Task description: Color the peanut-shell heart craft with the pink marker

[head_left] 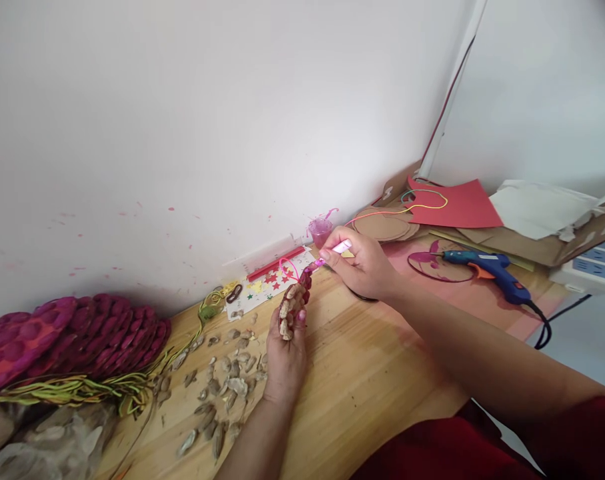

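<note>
White walls (182,133) flecked with pink meet a wooden table (362,360) on my remote view. My left hand (286,363) grips a shell-covered piece (291,307) near the middle, tilted up, probably so its painted side faces the other hand. My right hand (360,263) pinches a white-handled brush (342,247), pink tip at the piece's upper end. One pink cup (320,232) stands just beyond, seemingly for short dips. Loose shells (232,373) lie within easy reach of the left; a blue glue gun (507,275) rests to the right, perhaps parked out of the way. I count one piece, one brush, one cup, one glue gun and one red sheet (455,203); the stacked purple discs (82,337) and shells overlap too much.
</note>
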`<action>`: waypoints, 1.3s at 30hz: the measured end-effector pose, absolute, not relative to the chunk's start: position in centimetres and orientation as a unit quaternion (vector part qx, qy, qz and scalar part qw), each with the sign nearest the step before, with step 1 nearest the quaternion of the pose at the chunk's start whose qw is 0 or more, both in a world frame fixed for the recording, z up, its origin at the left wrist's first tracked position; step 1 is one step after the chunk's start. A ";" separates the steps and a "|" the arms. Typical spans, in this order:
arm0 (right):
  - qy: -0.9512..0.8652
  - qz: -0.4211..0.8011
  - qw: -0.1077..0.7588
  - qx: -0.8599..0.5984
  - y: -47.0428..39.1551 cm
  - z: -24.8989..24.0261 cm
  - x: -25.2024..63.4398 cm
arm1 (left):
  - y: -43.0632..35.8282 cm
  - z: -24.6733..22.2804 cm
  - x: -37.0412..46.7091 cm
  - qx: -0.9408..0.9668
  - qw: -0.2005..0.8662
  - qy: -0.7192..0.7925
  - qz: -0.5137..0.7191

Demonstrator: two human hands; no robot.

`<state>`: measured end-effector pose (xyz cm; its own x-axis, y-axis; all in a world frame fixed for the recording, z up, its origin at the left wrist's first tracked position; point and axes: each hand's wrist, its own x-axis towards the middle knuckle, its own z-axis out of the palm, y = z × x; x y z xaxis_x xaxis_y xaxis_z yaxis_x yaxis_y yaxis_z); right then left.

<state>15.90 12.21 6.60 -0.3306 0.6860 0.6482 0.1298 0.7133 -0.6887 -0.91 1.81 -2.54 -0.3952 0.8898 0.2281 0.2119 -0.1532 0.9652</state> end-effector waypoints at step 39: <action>-0.752 0.329 0.505 -0.266 12.7 5.4 15.2 | 1.0 -1.4 -0.6 0.274 0.442 0.567 0.639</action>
<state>15.21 12.69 5.40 -0.3492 0.7327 0.5842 0.0678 0.6415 -0.7641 -0.62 0.95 -1.37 -0.4594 0.8755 -0.1501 -0.2532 0.0329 0.9668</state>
